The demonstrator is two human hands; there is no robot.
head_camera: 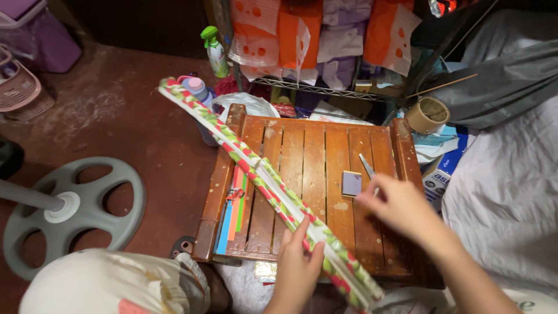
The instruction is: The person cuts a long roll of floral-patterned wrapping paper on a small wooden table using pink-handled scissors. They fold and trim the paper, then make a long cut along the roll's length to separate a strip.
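A long folded strip of red, green and white patterned wrapping paper (256, 168) lies diagonally across a small slatted wooden table (302, 145). My left hand (297, 268) presses down on the strip near its lower end, fingers on the paper. My right hand (398, 206) hovers over the table's right side, fingers apart, right beside a small grey square pad (351, 183) and a pair of scissors (367, 166). Whether the right hand touches either I cannot tell.
Coloured paper strips (235, 212) lie along the table's left edge. A tape roll (427, 114) sits at the back right, a green spray bottle (215, 51) and a wire shelf (314, 87) behind. A fan base (75, 203) stands on the floor at left. White cloth (505, 197) is on the right.
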